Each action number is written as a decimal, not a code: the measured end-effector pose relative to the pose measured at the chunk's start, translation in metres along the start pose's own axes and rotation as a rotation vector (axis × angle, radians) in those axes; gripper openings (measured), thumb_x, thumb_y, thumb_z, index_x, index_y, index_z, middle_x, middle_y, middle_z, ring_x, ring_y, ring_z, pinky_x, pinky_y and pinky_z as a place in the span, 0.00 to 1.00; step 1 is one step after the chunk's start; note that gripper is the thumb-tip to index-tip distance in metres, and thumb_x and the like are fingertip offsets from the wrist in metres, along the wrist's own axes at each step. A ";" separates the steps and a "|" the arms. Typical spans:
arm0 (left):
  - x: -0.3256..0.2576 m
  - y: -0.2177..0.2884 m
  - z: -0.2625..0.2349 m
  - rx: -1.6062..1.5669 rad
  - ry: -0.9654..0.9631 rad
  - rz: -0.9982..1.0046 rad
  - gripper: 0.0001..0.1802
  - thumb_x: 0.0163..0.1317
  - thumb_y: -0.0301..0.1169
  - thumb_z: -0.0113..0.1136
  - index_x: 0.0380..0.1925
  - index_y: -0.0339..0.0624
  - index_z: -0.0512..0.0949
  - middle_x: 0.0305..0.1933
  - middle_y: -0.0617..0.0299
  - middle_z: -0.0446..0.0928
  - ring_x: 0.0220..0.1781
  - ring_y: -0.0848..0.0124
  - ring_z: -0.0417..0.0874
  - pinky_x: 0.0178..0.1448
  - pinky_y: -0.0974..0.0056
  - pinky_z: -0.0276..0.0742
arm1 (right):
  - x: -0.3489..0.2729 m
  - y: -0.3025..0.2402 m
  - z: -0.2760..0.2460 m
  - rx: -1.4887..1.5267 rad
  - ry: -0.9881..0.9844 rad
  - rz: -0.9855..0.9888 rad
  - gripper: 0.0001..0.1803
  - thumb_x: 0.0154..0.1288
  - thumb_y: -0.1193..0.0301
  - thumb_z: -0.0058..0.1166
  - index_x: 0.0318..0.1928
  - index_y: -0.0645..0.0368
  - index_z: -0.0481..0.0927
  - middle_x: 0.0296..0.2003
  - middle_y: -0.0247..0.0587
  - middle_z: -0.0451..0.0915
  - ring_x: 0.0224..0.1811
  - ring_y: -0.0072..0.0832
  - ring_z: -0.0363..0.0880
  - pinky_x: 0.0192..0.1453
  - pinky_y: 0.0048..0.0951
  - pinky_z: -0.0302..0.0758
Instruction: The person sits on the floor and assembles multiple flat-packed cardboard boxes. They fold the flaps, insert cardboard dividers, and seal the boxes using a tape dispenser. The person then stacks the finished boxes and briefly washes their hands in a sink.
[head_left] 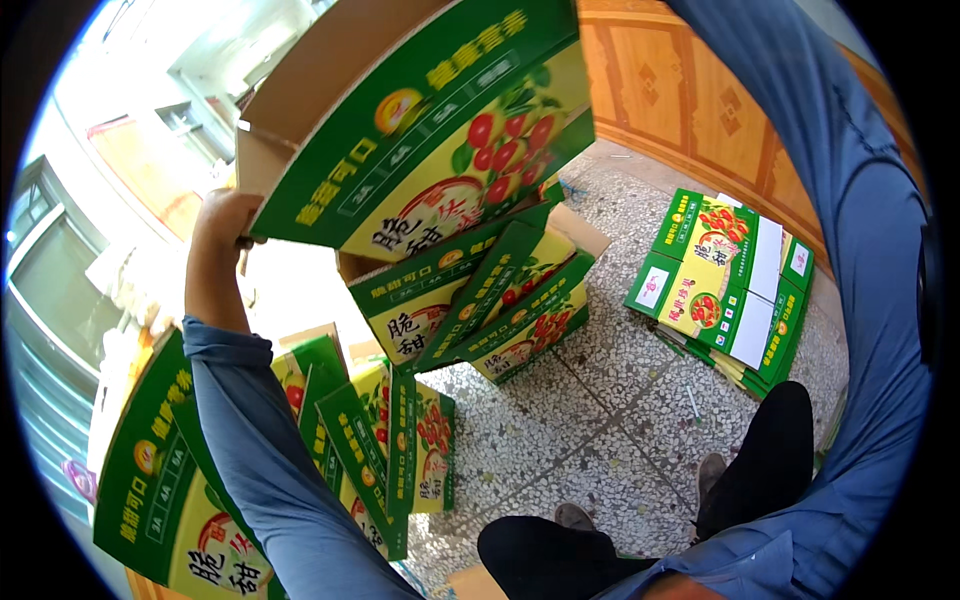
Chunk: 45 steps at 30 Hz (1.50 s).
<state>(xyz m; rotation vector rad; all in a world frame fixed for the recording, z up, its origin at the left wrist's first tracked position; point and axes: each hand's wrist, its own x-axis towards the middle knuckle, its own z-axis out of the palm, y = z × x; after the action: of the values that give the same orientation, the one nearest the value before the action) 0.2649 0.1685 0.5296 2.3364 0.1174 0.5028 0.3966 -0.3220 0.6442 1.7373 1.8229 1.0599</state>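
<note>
A large green and yellow cardboard box (430,130) with red fruit printed on it is held up in front of me, tilted, its brown inside showing at the upper left. My left hand (232,218) grips its lower left corner, fingers closed round the edge. My right arm, in a blue sleeve, reaches up past the top right edge of the picture, and its hand is out of sight. Just beneath the raised box, further boxes (500,310) of the same print stand with their flaps up, touching or nearly touching it; I cannot tell which.
More standing boxes (385,450) crowd the left, partly behind my left forearm. A stack of flattened cartons (720,285) lies on the speckled floor (590,440) to the right. Wooden panelling (690,95) runs along the far right. My knees are at the bottom.
</note>
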 end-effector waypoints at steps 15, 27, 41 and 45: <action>-0.008 0.008 -0.015 -0.092 0.002 -0.020 0.11 0.54 0.28 0.54 0.18 0.33 0.77 0.13 0.55 0.72 0.07 0.70 0.67 0.10 0.67 0.59 | 0.017 -0.057 -0.030 0.408 0.062 1.196 0.10 0.30 0.81 0.57 0.22 0.67 0.81 0.19 0.41 0.78 0.18 0.23 0.73 0.20 0.29 0.68; 0.040 -0.082 0.021 -0.054 0.025 -0.308 0.06 0.50 0.29 0.60 0.22 0.38 0.76 0.15 0.61 0.70 0.12 0.73 0.69 0.14 0.67 0.59 | 0.085 0.002 0.063 0.558 -0.049 0.850 0.07 0.35 0.73 0.56 0.15 0.62 0.72 0.12 0.36 0.67 0.14 0.26 0.65 0.18 0.33 0.63; 0.071 -0.068 0.052 0.160 0.541 -0.234 0.21 0.56 0.42 0.61 0.39 0.34 0.81 0.34 0.46 0.82 0.36 0.60 0.86 0.36 0.62 0.79 | 0.099 -0.073 0.066 0.986 0.005 1.125 0.07 0.46 0.67 0.52 0.19 0.57 0.76 0.14 0.34 0.73 0.17 0.28 0.72 0.21 0.31 0.69; 0.020 -0.017 0.102 0.203 0.461 0.482 0.33 0.55 0.61 0.57 0.36 0.37 0.84 0.29 0.46 0.82 0.38 0.57 0.85 0.43 0.57 0.77 | 0.094 -0.096 0.064 1.138 0.035 1.208 0.08 0.50 0.66 0.51 0.20 0.55 0.77 0.15 0.33 0.74 0.18 0.28 0.74 0.21 0.31 0.71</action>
<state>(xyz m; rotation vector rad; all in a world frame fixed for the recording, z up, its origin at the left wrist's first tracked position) 0.3240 0.1193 0.4578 2.4002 -0.1943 1.3186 0.3671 -0.2089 0.5511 3.7240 1.2942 0.1911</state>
